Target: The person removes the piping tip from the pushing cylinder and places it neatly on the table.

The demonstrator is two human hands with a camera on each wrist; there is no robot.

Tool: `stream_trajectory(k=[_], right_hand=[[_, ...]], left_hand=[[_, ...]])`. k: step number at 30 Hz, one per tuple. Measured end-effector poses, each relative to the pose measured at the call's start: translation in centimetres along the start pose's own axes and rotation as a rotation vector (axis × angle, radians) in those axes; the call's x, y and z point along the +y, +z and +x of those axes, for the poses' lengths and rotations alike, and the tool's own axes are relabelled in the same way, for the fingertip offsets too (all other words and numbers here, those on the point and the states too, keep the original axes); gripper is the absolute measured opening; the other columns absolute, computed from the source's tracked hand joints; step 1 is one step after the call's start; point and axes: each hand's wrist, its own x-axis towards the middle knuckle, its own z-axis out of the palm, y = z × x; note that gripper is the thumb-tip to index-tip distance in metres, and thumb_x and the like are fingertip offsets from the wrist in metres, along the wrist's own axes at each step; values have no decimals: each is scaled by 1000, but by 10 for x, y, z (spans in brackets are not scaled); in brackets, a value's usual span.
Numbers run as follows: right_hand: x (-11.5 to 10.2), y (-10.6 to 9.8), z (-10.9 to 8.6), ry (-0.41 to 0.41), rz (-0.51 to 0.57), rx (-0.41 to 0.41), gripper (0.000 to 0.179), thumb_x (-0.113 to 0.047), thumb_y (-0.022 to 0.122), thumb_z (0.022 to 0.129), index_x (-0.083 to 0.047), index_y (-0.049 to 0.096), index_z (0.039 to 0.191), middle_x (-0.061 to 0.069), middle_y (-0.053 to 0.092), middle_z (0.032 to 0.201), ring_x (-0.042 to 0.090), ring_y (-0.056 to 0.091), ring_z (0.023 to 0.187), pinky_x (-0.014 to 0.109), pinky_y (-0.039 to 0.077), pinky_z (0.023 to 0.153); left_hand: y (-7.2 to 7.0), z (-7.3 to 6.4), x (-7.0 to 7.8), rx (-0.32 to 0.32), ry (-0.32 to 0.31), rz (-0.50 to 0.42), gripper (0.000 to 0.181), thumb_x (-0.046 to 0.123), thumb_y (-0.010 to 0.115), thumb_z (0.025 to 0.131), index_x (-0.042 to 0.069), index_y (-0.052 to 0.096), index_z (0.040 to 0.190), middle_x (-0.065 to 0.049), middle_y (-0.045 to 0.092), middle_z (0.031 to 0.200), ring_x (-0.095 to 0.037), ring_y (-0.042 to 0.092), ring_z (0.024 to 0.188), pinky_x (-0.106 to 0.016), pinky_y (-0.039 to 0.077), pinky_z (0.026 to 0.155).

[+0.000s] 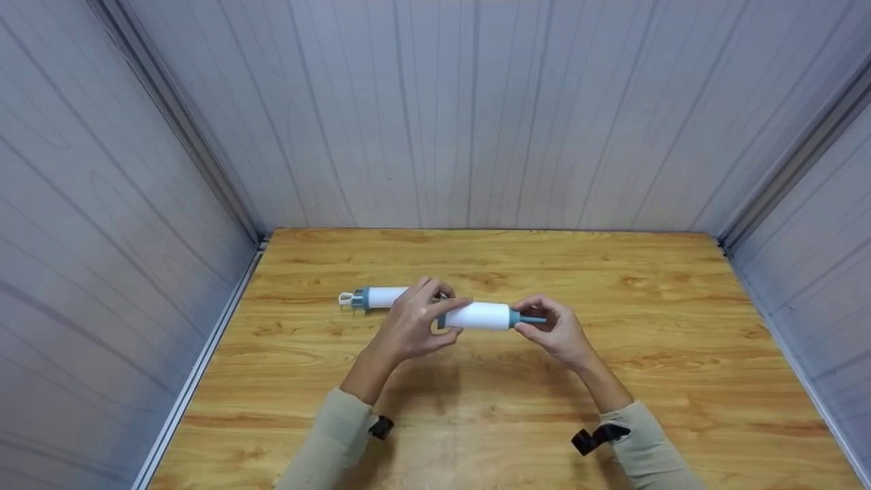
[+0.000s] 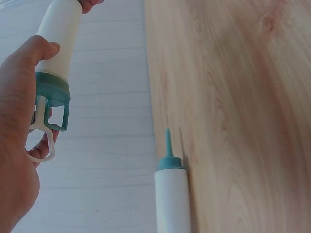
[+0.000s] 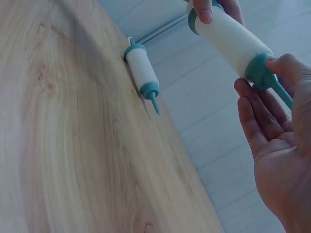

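A white-barrelled icing syringe (image 1: 478,316) with teal ends is held off the table, roughly level, between both hands. The left hand (image 1: 412,320) grips its barrel near the handle end; the left wrist view shows a white pull ring (image 2: 43,143) and teal finger loops there. At the other end, the right hand (image 1: 556,333) pinches the teal nozzle cap (image 3: 259,69) between thumb and fingers, its thin spout pointing right. A second syringe of the same kind (image 3: 142,68) lies on the table behind the left hand, its ring to the left.
The wood-grain table (image 1: 653,367) is enclosed by pale panel walls (image 1: 435,116) at the back and both sides, with metal strips in the corners. Black straps with small devices (image 1: 593,439) sit on the sleeves.
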Motion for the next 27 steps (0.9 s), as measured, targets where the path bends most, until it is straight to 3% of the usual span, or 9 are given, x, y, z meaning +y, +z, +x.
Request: stream_trajectory(k=[6,14,19,27], right_hand=[[-6,4,2,-25,-14,-33,22,14,60,103,21,51,122,-13,68,123,3,76,114,22,65,91],[-10,6,5,-122,134,-145,18,16,52,106,22,42,120,-7,72,114,10,78,94,29,69,83],[-12,7,4,-180,179,-140,18,20,52,102,23,42,116,-5,74,111,10,78,90,29,70,78],[-19,8,5,-179,197,-132,18,16,52,100,20,42,115,-6,75,107,7,74,81,24,65,69]], left_hand=[[-6,3,5,41,56,24,47,32,95,91,27,82,136,-5,72,120,-22,66,105,-35,64,83],[-15,4,12,75,86,70,48,33,97,90,29,83,136,-2,72,118,-20,65,102,-33,63,80],[-21,5,17,90,118,93,49,34,97,89,26,83,135,-2,73,118,-21,65,101,-32,63,79],[-30,7,23,96,140,94,50,33,97,89,26,82,136,-3,73,118,-21,68,101,-32,63,78]])
